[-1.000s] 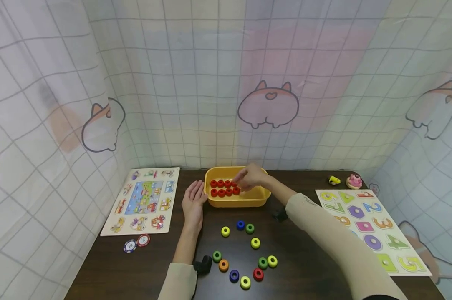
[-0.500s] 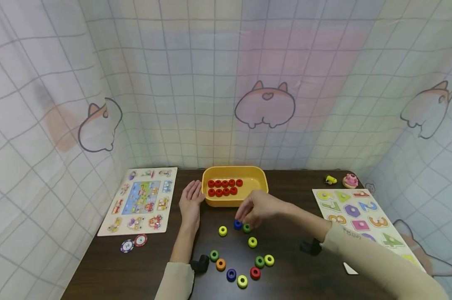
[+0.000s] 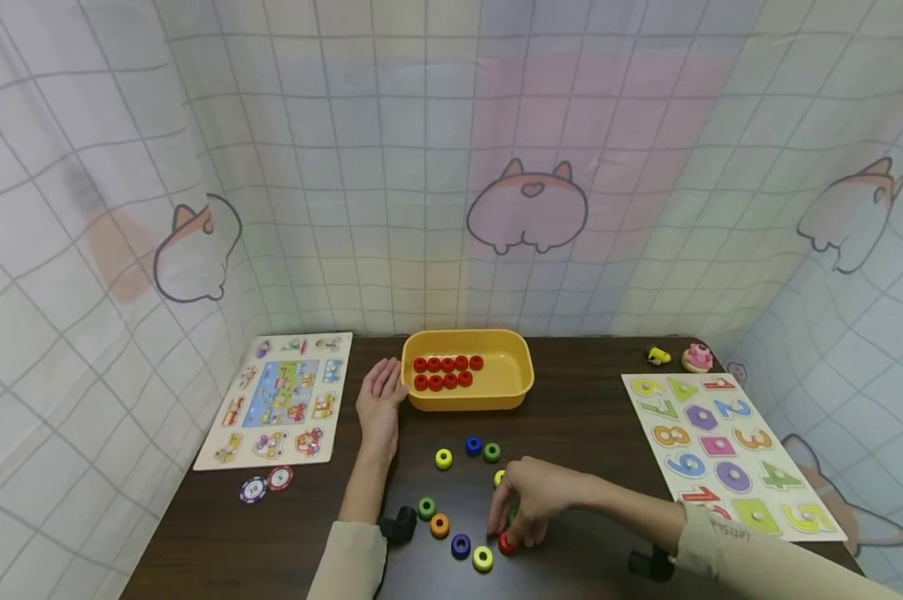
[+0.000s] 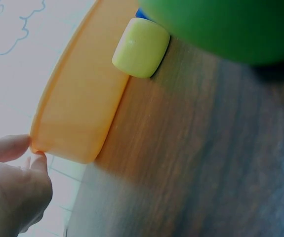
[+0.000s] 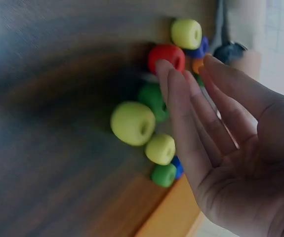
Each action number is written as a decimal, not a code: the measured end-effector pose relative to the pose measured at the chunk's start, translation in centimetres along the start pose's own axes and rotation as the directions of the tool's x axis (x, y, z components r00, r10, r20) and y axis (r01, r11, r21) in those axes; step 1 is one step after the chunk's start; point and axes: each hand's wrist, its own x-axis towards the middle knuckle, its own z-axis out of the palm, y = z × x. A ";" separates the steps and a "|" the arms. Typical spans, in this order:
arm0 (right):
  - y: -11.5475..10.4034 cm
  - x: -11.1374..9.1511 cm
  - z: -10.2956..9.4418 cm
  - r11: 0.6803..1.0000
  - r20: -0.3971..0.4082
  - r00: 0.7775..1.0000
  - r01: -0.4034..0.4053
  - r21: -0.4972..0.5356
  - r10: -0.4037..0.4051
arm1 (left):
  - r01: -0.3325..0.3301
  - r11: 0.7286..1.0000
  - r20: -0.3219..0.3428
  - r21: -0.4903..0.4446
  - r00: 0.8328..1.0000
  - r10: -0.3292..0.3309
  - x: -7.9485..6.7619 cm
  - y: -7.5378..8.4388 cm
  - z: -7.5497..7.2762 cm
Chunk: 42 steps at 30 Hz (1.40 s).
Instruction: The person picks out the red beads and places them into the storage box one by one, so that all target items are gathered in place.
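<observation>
In the head view, my left hand (image 3: pixel 379 412) lies with straight fingers along the left end of a yellow box (image 3: pixel 522 396); its thumb touches the rim. Several red beads (image 3: pixel 448 364) stand in two rows inside the box. My right hand (image 3: pixel 537 500) reaches down over a loose red bead (image 3: pixel 507 543) near the front, thumb and fingertips on either side of it. The right wrist view has the fingers long and spread, the tips right at this red bead (image 5: pixel 166 58). Green (image 5: pixel 153 100) and yellow beads (image 5: pixel 133 123) sit beside it, partly hidden by the hand in the head view.
Loose blue (image 3: pixel 461 547), orange (image 3: pixel 439 526), yellow (image 3: pixel 443 459) and green beads (image 3: pixel 426 508) dot the dark table. A picture puzzle board (image 3: pixel 229 417) and two poker chips (image 3: pixel 279 477) lie left. On the right are a number puzzle board (image 3: pixel 729 442) and two small toys (image 3: pixel 697 358).
My right hand has left a red bead in the box's back row, drawn back past the blue and green beads, and come down at the loose red bead. The left hand stays at the box.
</observation>
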 end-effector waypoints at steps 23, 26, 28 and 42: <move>-2.3 1.0 -3.6 0.999 -0.081 0.996 0.030 0.033 -0.028 | -0.005 1.000 0.003 -0.004 1.000 0.005 -0.1 0.2 0.0; -3.7 1.4 -5.6 0.999 -0.110 0.993 0.040 0.024 -0.037 | 0.002 1.000 -0.001 0.005 1.000 -0.002 -0.1 0.2 0.1; -4.4 1.9 -7.2 0.998 -0.120 0.992 0.046 0.037 -0.041 | 0.008 1.000 -0.001 0.007 1.000 -0.008 -0.2 0.3 0.1; -3.6 8.1 -16.8 0.988 -0.258 0.960 -0.082 0.128 0.113 | 0.004 1.000 -0.004 0.004 1.000 -0.004 -0.4 0.6 0.4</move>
